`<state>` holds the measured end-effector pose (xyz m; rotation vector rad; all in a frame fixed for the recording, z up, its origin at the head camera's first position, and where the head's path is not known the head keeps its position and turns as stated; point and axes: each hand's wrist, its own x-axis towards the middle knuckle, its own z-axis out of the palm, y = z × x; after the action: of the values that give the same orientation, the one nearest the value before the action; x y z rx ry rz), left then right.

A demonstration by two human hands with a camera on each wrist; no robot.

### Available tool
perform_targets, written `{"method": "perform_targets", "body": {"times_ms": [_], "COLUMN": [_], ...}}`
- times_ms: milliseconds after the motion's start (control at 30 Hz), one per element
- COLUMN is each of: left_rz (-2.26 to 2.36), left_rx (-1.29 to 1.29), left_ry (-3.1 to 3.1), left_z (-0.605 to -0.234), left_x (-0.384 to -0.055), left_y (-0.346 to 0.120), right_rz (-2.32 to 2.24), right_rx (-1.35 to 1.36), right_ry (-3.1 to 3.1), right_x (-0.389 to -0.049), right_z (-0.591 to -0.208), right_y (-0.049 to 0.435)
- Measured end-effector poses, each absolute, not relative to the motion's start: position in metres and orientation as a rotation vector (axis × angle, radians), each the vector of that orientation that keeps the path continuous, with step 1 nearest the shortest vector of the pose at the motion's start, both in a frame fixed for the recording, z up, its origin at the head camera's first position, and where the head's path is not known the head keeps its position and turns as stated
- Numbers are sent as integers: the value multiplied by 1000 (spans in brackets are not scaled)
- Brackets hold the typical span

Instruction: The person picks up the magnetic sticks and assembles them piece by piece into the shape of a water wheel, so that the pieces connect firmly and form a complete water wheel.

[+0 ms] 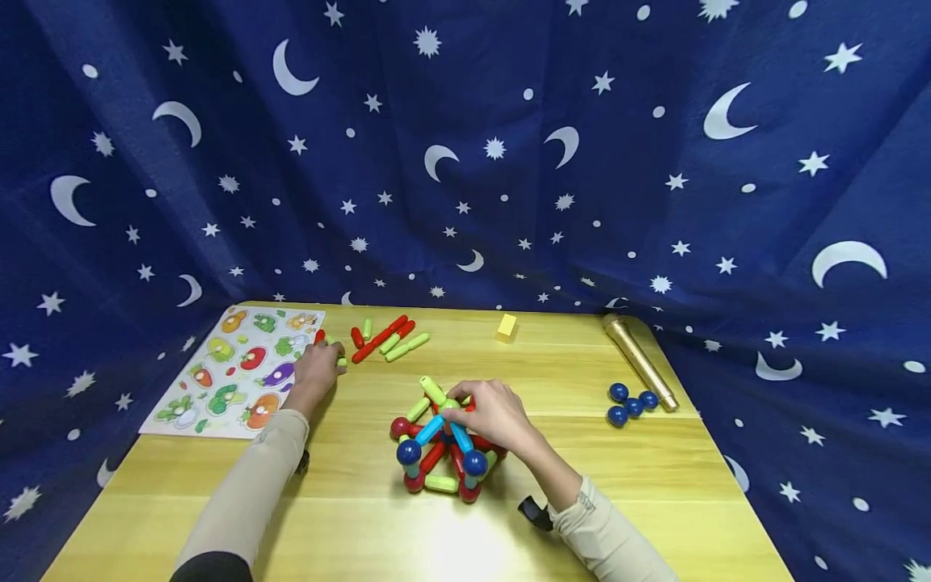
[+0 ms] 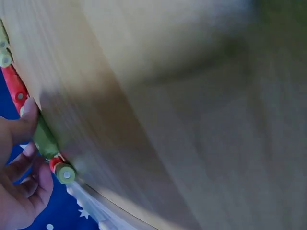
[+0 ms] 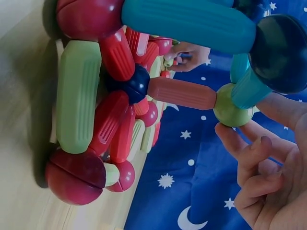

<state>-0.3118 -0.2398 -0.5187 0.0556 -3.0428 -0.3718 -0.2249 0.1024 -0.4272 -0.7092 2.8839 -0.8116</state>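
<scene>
A magnetic rod-and-ball structure (image 1: 440, 483) stands mid-table, with red and green rods at its base and blue rods rising to its top. My right hand (image 1: 494, 414) pinches the green ball (image 3: 233, 105) at the top of it. Dark blue balls (image 3: 280, 52) sit at the raised front corners. At the far left, my left hand (image 1: 316, 373) reaches down beside the sticker sheet (image 1: 211, 424). Its thumb and fingers close about a green rod (image 2: 45, 139), partly hidden by them. A green-ended rod (image 2: 65, 173) lies just beyond its fingertips.
Several loose red rods (image 1: 378, 339) and green rods (image 1: 407, 347) lie at the back, right of my left hand. A yellow block (image 1: 506, 327) stands at the back edge. Several blue balls (image 1: 634, 406) and a gold microphone (image 1: 640, 362) are at the right. A starry curtain (image 1: 465, 162) hangs behind.
</scene>
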Motion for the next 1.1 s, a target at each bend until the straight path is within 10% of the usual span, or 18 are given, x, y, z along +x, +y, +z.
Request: {"method": "perform_targets", "body": {"times_ms": [1100], "left_rz": [-1573], "left_rx": [-505], "left_ry": [-2728], "left_z": [-510], "left_x": [-224], "left_y": [-153], "right_rz": [-768], "right_rx": [-786], "right_ry": [2999], "right_x": [-224], "right_z": [-431], "right_y": [91]}}
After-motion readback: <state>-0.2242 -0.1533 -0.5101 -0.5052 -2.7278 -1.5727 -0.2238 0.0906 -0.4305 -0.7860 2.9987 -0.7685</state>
